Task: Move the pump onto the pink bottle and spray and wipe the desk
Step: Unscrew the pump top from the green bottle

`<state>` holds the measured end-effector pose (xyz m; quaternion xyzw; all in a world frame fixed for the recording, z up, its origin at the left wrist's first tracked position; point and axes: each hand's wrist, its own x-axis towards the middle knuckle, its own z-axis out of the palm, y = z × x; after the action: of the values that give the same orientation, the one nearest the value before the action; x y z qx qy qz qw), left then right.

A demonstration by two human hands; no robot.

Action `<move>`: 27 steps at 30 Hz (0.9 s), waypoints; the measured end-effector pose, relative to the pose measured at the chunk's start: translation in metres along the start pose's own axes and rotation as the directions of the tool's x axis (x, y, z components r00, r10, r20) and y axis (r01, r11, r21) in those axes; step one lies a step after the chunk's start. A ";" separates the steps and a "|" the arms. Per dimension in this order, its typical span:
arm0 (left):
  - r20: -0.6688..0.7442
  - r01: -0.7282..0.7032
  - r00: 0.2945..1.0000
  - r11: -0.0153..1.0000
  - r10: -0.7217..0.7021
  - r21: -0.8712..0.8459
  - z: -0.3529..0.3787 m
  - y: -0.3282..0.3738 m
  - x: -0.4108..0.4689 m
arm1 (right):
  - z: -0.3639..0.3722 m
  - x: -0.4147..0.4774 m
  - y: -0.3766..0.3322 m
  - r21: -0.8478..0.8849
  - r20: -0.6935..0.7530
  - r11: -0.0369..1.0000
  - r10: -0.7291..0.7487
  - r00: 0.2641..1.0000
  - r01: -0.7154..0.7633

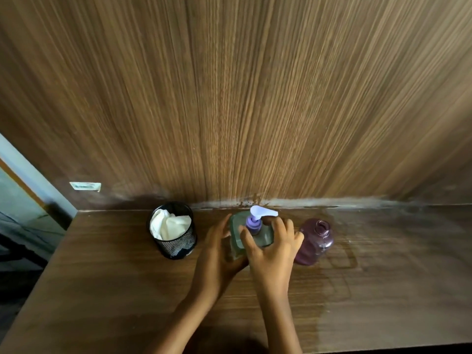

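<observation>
Purple pump (pixel 254 222) stands upright, spout (pixel 264 212) rightward; left hand (pixel 217 249) and right hand (pixel 273 254) seemingly grip green bottle (pixel 264 237).

Brown wood-grain desk (pixel 127 290), wood wall panel at its far edge. Along the far side, left to right: black mesh cup (pixel 176 245) holding white cloth (pixel 168 226); clear green squarish bottle (pixel 264 240) with purple-white pump (pixel 258 215); open-necked translucent pink bottle (pixel 315 242) just beside it. All upright.

I can read no text from here. A small sticker (pixel 85 186) on the wooden panel (pixel 255 98) carries dark print, but it is too blurred to make out.
</observation>
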<state>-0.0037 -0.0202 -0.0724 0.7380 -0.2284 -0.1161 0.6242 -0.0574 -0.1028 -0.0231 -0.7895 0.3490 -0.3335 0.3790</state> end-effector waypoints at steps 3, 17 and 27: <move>-0.028 -0.054 0.998 0.997 0.055 0.060 -0.001 0.001 0.001 | 0.006 0.002 0.002 0.015 -0.045 1.000 0.025 0.999 -0.025; 0.044 0.008 0.999 0.992 -0.003 -0.123 -0.003 0.008 0.002 | 0.008 0.000 -0.001 0.181 -0.036 0.984 0.011 0.999 -0.004; 0.092 0.057 0.995 0.993 -0.047 -0.105 -0.005 0.010 0.010 | 0.006 -0.002 -0.001 0.198 0.014 0.980 0.018 1.000 -0.021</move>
<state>0.0054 -0.0217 -0.0607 0.7033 -0.2302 -0.1774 0.6488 -0.0533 -0.0990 -0.0261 -0.7465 0.3194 -0.3580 0.4611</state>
